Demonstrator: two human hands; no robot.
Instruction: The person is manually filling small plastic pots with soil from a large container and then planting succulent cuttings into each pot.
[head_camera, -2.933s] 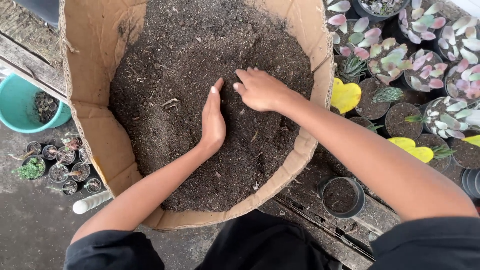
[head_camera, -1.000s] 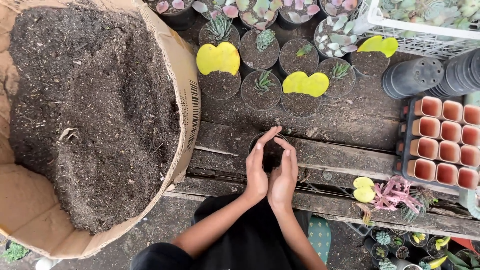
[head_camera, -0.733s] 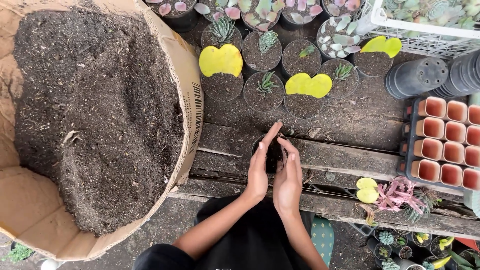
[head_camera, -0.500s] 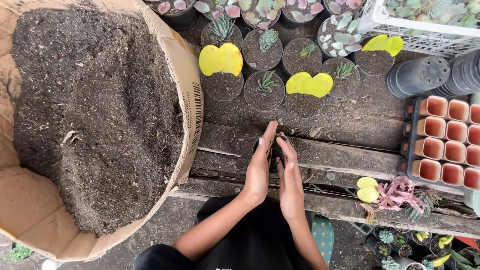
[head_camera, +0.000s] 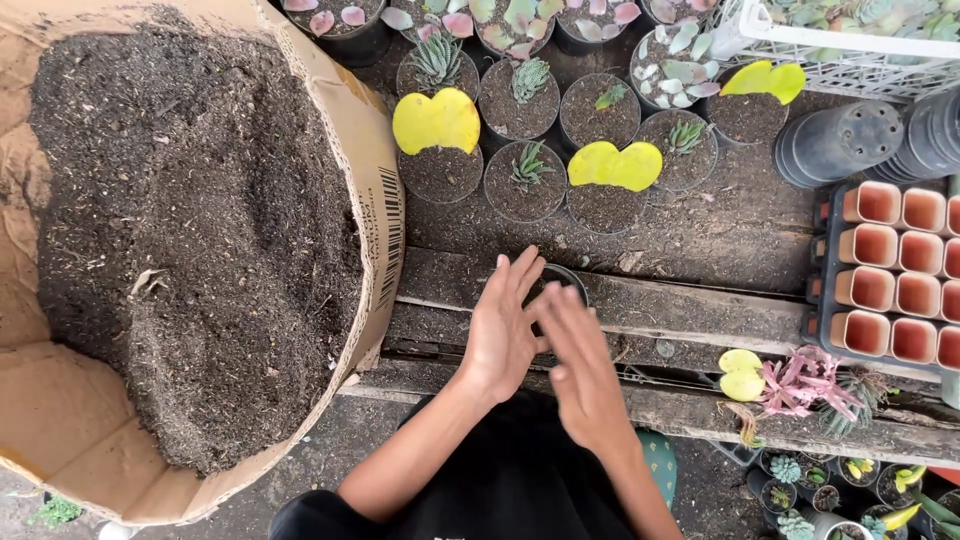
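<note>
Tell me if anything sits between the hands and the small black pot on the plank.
Nothing visible does. The left hand and right hand hover open just in front of and partly over the small black pot on the wooden plank. The nearest other things, the potted plants, stand beyond it.

The cardboard box (head_camera: 375, 150) is matt brown corrugated paper with ragged, torn edges, and the potting soil (head_camera: 190, 200) in it looks coarse, crumbly and dry. The small black pot (head_camera: 568, 282) is smooth plastic with a dull sheen. The desk (head_camera: 700, 310) is rough, weathered wooden planks dusted with soil. The terracotta-coloured square pots (head_camera: 880, 245) look like smooth matt plastic in a black plastic tray (head_camera: 822, 262).
</note>
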